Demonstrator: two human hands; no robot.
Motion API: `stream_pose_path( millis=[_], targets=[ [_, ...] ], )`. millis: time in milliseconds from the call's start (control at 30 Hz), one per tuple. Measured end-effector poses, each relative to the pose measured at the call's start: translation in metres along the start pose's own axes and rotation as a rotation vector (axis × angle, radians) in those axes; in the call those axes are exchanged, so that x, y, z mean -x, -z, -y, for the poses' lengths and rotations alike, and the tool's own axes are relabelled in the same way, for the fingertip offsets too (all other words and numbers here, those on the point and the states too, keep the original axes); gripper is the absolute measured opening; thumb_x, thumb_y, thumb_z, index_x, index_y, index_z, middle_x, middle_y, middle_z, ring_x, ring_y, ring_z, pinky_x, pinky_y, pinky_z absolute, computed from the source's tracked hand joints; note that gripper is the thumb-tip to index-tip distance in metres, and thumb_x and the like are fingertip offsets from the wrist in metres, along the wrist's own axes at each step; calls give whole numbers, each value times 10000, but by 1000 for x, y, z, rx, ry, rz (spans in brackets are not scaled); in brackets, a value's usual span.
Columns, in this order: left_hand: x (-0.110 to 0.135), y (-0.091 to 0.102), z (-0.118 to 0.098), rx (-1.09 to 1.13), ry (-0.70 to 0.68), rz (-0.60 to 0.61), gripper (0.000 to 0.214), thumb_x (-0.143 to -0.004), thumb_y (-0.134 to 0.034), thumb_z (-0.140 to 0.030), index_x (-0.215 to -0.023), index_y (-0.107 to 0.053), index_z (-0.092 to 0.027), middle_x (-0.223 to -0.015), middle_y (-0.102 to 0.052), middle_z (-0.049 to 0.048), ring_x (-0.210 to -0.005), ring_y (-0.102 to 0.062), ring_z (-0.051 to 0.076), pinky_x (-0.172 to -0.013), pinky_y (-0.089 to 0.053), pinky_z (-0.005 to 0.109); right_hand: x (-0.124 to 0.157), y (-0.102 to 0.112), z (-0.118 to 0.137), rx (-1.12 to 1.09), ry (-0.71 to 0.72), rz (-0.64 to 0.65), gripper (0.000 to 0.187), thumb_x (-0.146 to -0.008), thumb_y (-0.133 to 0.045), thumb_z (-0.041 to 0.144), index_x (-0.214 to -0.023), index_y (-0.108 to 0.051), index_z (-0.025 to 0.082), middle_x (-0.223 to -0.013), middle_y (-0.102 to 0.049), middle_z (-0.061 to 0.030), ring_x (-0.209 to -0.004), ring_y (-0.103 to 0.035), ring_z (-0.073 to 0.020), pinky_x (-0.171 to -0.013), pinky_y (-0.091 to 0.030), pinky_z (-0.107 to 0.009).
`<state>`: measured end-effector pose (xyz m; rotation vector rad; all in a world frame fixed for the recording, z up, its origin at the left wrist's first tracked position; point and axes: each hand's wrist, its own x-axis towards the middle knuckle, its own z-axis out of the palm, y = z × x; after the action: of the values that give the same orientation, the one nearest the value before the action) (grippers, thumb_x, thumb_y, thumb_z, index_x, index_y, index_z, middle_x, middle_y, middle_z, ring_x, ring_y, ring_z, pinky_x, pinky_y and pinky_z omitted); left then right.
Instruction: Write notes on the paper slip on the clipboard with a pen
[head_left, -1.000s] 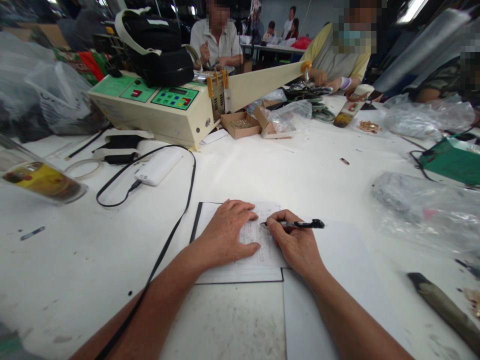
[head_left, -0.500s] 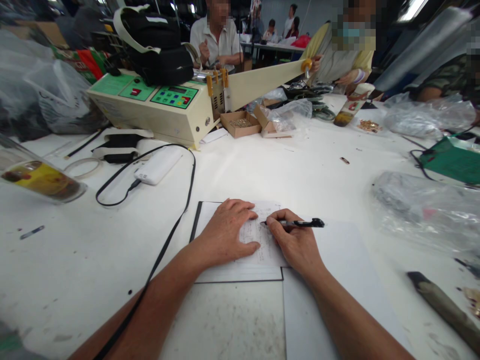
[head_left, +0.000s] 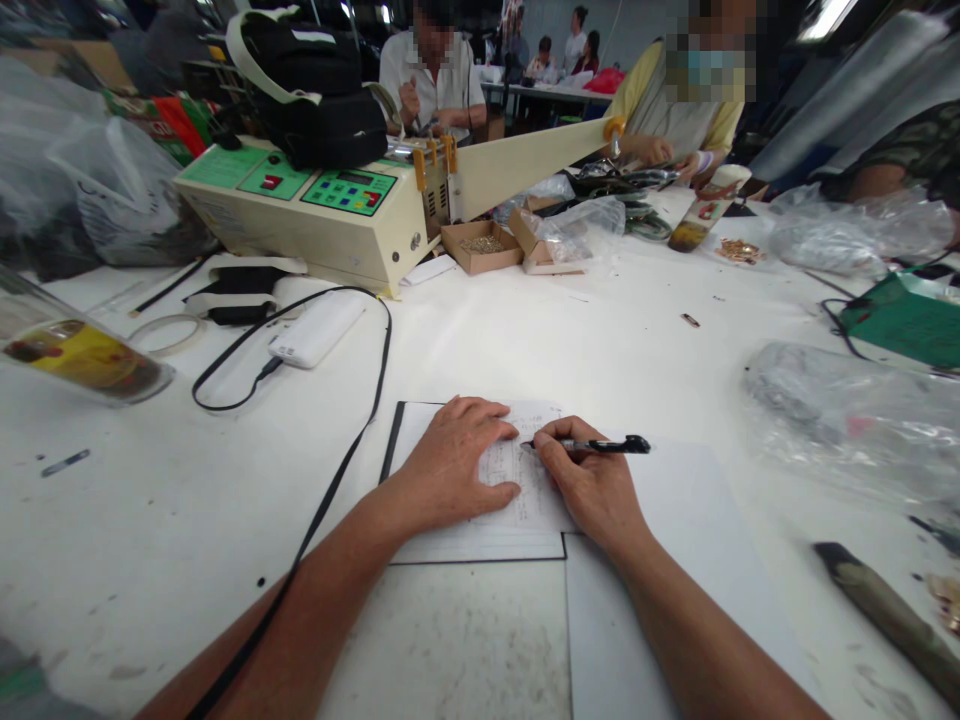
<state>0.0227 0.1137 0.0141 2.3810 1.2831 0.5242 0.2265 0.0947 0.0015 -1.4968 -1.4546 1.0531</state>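
Left hand [head_left: 454,470]: grip open and empty, palm down on the notebook [head_left: 480,548], thumb spread from fingers.
Right hand [head_left: 596,490]: grip closed around the pen [head_left: 613,446], thumb and fingers near the writing end.
Pen: tip at the handwritten page, black end toward the table's [head_left: 637,350] right edge.
Notebook: toward the table's near edge, lower right corner beside a white sheet [head_left: 682,500].

Black pen [head_left: 616,446], black-edged white notebook [head_left: 487,547], white table [head_left: 525,340]

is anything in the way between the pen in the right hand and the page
Nothing visible is. The right hand holds the pen with its tip at the page; the left hand lies to the tip's left, apart from it.
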Motion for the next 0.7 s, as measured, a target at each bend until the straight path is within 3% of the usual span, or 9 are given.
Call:
stream_pose_path(
  millis=[700],
  targets=[
    [0,-1,0,-3,4,-1,551,-704,-872,-381,-1203,-694,-228,-1415,-595,82,-1329,-488,338,-1205,-365,538,1,1,3,13,-11,3,219,-935,-645,414,-818,-660,230,-578,-529,53,-546,-459,-137,-532,-363,-275]
  ],
)
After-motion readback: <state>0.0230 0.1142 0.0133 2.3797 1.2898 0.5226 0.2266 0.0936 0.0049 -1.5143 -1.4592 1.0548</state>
